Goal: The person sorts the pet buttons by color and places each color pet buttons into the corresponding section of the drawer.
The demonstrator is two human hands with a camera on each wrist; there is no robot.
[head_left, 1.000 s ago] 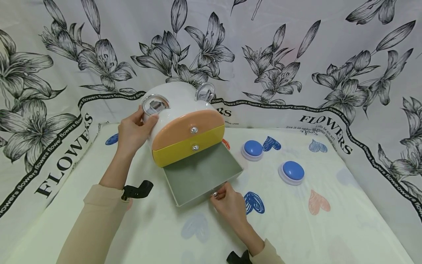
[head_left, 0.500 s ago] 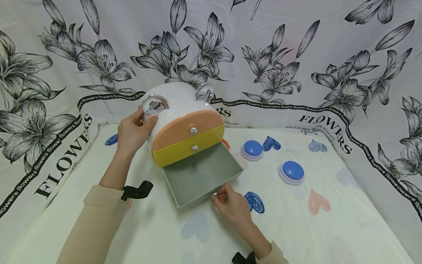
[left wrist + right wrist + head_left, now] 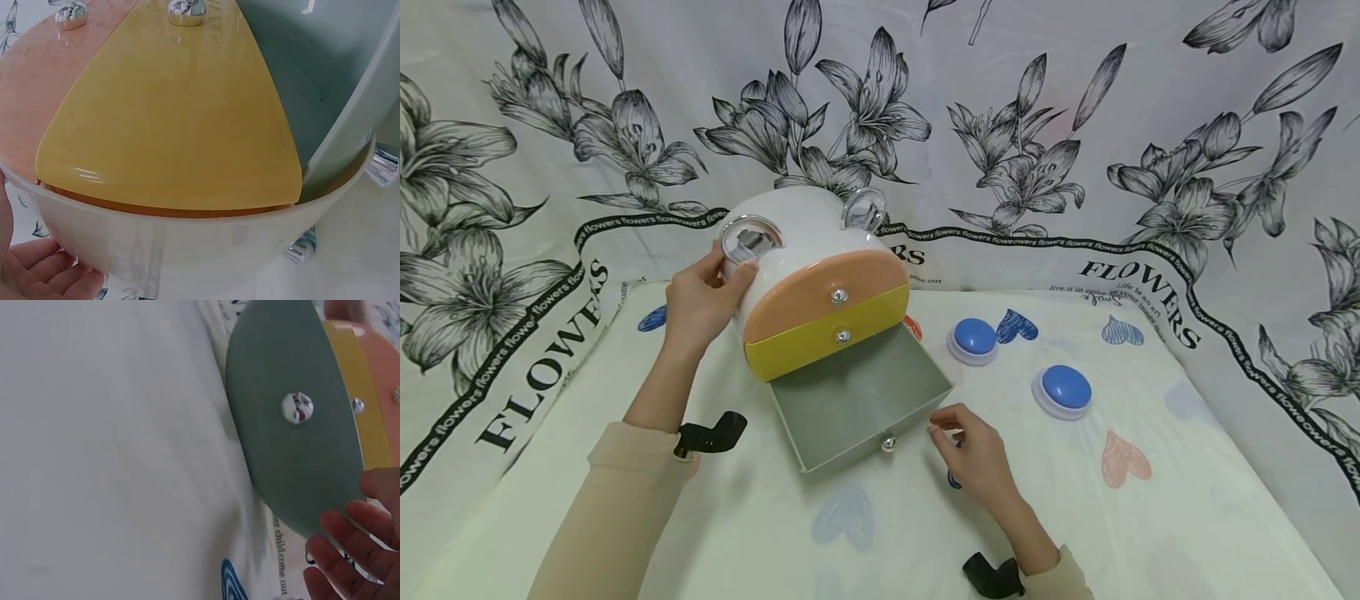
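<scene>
A small white drawer cabinet (image 3: pixel 797 212) with a rounded top stands tilted toward the left of the bed-like surface. My left hand (image 3: pixel 703 300) holds its left side, thumb at the front and fingers round the side, also visible in the left wrist view. The orange drawer (image 3: pixel 812 304) and yellow drawer (image 3: pixel 797 346) are closed. Below them the green drawer (image 3: pixel 857 400) is pulled out, with nothing visible inside. My right hand (image 3: pixel 977 454) is off the drawer's silver knob (image 3: pixel 888 442), fingers loosely bent beside its right front corner, holding nothing.
Two blue push buttons (image 3: pixel 975 336) on white bases lie to the right of the cabinet. Two round chrome pieces (image 3: pixel 865 208) stick out from the cabinet's top. A flower-printed cloth (image 3: pixel 1037 125) hangs behind; the heart-patterned sheet (image 3: pixel 1187 533) covers the surface.
My right hand has let go of the green drawer's knob and moved right, its fingers spreading. The drawer stays pulled out. My left hand keeps its hold on the cabinet.
</scene>
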